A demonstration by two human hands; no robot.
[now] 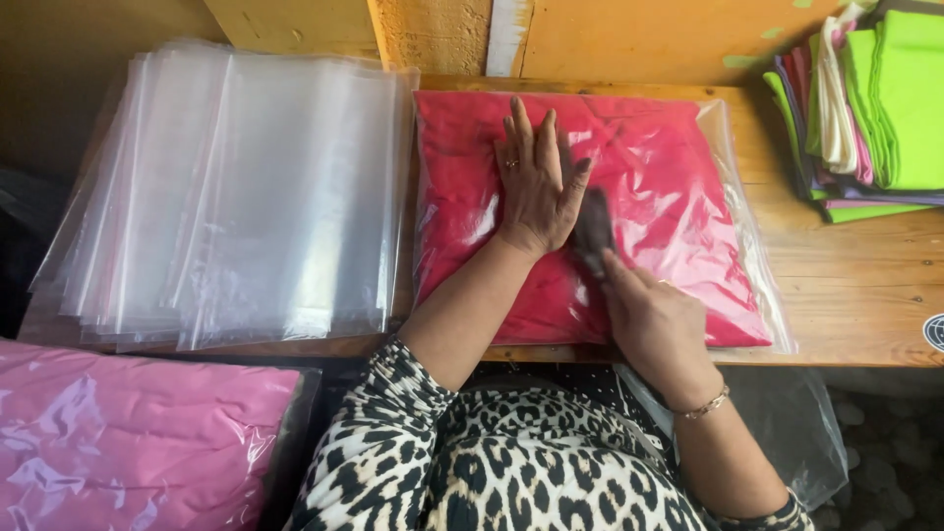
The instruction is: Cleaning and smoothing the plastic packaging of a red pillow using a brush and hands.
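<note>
While L hand (536, 182) flattens glossy red bagged garment (678, 187), R hand (654, 320) blurred

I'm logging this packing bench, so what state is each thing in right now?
red garment in its clear bag: bagged, flat on the wooden table.
left hand: open, pressing flat on that bag.
right hand: blurred at the bag's near part.
clear bags: stacked flat.
pink bagged garment: bagged, lying flat.
folded cloths: stacked, unbagged.
</note>
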